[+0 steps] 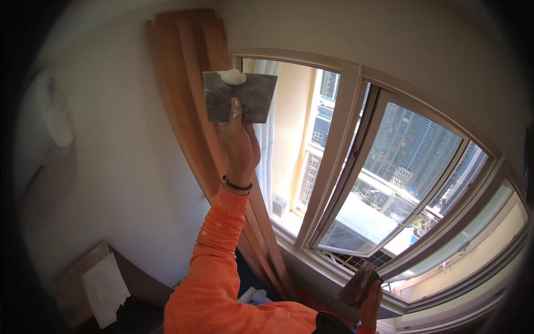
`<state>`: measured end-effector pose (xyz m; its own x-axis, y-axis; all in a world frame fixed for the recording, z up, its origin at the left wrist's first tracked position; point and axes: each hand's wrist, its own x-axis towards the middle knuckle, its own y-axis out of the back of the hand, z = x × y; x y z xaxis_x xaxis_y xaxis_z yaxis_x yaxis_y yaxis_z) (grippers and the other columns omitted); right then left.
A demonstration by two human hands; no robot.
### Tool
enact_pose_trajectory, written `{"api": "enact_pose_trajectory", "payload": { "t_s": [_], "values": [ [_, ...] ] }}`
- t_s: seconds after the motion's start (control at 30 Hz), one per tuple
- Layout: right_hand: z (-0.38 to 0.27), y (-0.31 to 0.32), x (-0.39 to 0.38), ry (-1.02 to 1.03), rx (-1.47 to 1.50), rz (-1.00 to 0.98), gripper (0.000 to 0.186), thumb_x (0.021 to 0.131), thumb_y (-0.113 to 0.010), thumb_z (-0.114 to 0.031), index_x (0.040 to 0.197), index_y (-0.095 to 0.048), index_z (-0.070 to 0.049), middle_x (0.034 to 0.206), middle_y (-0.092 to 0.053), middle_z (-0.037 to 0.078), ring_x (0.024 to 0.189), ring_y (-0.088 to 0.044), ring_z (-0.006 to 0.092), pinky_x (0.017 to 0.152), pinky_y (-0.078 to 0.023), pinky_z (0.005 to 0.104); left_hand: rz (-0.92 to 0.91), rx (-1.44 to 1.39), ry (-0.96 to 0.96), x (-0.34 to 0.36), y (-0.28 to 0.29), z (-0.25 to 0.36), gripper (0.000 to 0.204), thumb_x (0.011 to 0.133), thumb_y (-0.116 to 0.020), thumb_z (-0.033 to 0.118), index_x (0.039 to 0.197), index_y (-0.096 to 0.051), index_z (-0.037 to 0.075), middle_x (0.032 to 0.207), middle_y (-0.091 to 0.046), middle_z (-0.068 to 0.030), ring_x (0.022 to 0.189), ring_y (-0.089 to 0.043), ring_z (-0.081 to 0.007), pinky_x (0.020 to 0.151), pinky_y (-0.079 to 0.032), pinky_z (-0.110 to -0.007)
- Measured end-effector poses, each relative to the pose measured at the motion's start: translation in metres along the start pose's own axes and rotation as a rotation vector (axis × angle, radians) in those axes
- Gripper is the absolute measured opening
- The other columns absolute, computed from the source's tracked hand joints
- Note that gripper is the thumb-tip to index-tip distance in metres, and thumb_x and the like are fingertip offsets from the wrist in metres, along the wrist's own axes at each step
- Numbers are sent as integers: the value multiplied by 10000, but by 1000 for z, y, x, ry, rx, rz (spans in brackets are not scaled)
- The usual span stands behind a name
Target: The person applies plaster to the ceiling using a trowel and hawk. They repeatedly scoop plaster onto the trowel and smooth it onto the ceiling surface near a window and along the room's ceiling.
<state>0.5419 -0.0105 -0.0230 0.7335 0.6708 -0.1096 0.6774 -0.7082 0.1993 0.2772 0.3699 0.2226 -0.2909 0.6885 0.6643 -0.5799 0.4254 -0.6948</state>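
My left hand [242, 142] is raised high in an orange sleeve, closed on a square metal plastering blade [256, 94], with one finger pressed along its face. A blob of white paste [233, 75] sits at the blade's top edge. Low on the right, my right hand [370, 306] grips a dark, stained flat tool [356, 286] beside the window frame; its exact shape is partly unclear. Behind the raised blade stand several long brown boards [183, 89], leaning in the corner left of the window [347, 139].
A pale wall [100, 167] lies to the left with a white rounded fixture [53, 111]. Flat panels [103, 286] lean at the lower left. An open window sash [400, 150] at the right shows tall buildings outside and a white ledge below.
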Motion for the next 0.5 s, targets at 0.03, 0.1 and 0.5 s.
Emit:
{"api": "enact_pose_trajectory", "payload": {
  "t_s": [0.03, 0.1, 0.5],
  "values": [
    [2, -8, 6, 8, 78, -14, 748, 1092, -388, -572, 1432, -486, 87, 1399, -531, 180, 1284, -505, 265, 1099, -373, 350, 15, 41, -121, 39, -2, 5, 395, 1064, -585, 175, 1416, -464, 40, 1358, -567, -66, 1265, -546, -188, 1100, -476, -358],
    [11, -21, 17, 16, 233, -55, 751, 1088, -384, -585, 1430, -482, 77, 1406, -522, 178, 1300, -491, 256, 1106, -363, 346, 41, 272, -303, 120, 13, 1, 356, 1066, -572, 203, 1367, -504, 24, 1265, -603, -80, 1178, -576, -160, 1021, -486, -317],
    [-14, -94, 16, 55, 495, 105, 704, 1081, -390, -593, 1445, -490, 1, 1366, -561, 147, 1235, -549, 223, 1040, -447, 357, 238, 497, -798, 393, -49, 2, 544, 1079, -386, 180, 1569, -286, -34, 1337, -586, -244, 1163, -606, -344, 1032, -454, -417]
  ]
}}
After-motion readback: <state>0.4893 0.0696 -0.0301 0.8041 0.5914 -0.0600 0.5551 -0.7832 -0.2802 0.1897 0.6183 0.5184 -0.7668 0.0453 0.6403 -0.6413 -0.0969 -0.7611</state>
